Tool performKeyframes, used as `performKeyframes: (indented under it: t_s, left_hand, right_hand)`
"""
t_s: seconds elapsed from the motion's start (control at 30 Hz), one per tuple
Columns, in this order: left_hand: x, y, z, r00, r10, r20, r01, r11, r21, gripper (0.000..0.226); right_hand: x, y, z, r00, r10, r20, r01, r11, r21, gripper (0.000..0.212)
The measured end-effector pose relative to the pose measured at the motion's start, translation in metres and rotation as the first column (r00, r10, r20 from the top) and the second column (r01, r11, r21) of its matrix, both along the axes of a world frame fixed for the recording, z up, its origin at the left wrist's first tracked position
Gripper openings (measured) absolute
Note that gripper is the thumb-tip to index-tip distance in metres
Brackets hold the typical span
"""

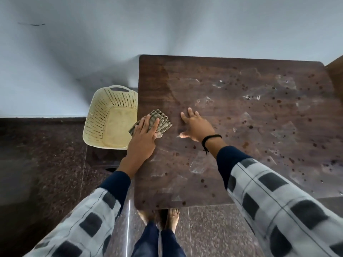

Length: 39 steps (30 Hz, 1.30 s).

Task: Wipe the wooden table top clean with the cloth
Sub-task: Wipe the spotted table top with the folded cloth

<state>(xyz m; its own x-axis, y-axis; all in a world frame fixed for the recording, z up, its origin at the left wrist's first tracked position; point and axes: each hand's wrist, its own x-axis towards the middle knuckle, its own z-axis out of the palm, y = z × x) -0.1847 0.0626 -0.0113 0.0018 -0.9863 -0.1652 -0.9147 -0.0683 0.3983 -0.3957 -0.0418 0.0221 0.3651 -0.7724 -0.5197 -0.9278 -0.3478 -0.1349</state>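
Note:
A dark wooden table top (241,112) fills the right half of the head view, speckled with dark spots and pale smears. A folded, checked brown-green cloth (161,121) lies at the table's left edge. My left hand (144,138) presses flat on the cloth, fingers over its near part. My right hand (194,127) rests flat on the bare wood just right of the cloth, fingers spread, holding nothing. A black band circles that wrist.
A cream perforated plastic basket (96,115) stands on the floor against the table's left side. A white wall rises behind. Dark speckled stone floor (46,164) lies to the left and below. My bare feet (172,217) show under the near table edge.

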Motion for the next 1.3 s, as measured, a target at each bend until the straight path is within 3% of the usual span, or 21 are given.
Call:
performKeyframes:
  t_s: [0.17,0.47,0.63,0.77,0.93,1.03,1.3]
  left_hand:
    - [-0.008,0.06,0.0,1.0,-0.022,0.014,0.023,1.0,-0.007,0.063]
    - [0.008,-0.059,0.009,0.997,-0.053,0.049,0.051,0.998,0.034,0.06]
    - [-0.002,0.049,0.003,0.999,-0.037,-0.009,0.037,0.999,-0.034,0.069]
    - [-0.014,0.111,0.005,0.999,-0.035,-0.042,0.036,0.999,0.014,0.068]
    - [-0.007,0.036,0.008,0.996,-0.073,0.048,0.072,0.997,0.023,0.064]
    - [-0.003,0.003,0.012,0.996,-0.085,0.029,0.084,0.996,0.033,0.061]
    - [-0.023,0.161,0.0,0.996,-0.053,-0.07,0.054,0.998,0.011,0.079]
  right_hand:
    - [0.001,-0.002,-0.003,1.0,0.011,-0.006,-0.011,1.0,-0.002,0.099]
    - [-0.001,-0.002,0.0,1.0,0.02,-0.018,-0.02,0.999,-0.032,0.097]
    - [-0.001,-0.001,0.0,1.0,0.02,-0.024,-0.02,0.999,-0.032,0.096]
    - [0.001,0.0,0.004,0.999,0.031,-0.037,-0.032,0.999,-0.036,0.095]
    - [0.003,0.003,0.01,0.999,0.031,-0.037,-0.032,0.999,-0.029,0.094]
    - [0.002,0.004,0.013,0.999,0.028,-0.043,-0.029,0.999,-0.027,0.096]
    - [0.001,0.003,0.01,0.999,0.034,-0.036,-0.036,0.999,-0.038,0.093]
